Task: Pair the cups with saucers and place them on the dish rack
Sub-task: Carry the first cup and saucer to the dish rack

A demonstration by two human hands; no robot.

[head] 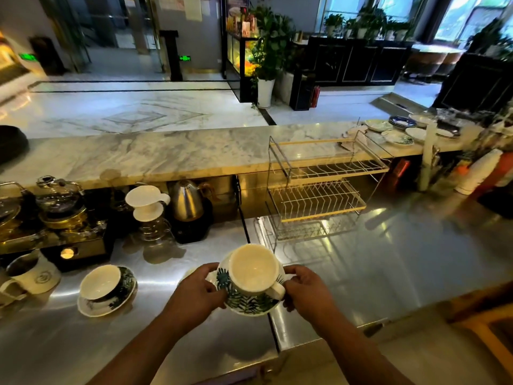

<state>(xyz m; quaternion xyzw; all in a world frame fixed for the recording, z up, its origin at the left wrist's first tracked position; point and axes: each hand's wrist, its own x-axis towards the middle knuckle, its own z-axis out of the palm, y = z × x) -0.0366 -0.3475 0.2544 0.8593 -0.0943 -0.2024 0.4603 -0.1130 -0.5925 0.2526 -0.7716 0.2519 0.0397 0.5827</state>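
White cup (pixel 253 269) on leafy saucer (pixel 249 305), gripped between left hand (pixel 198 291) and right hand (pixel 304 290).

No text is legible; the green wall signs (pixel 185 58) are too blurred.

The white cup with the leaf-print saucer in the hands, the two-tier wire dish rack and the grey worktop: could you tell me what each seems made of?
White cup and leaf-print saucer: probably glazed ceramic, smooth and glossy. Two-tier wire dish rack: thin metal wire, apparently with pale wood-like rails. Grey worktop: likely stainless steel, with blurred reflections and a seam.
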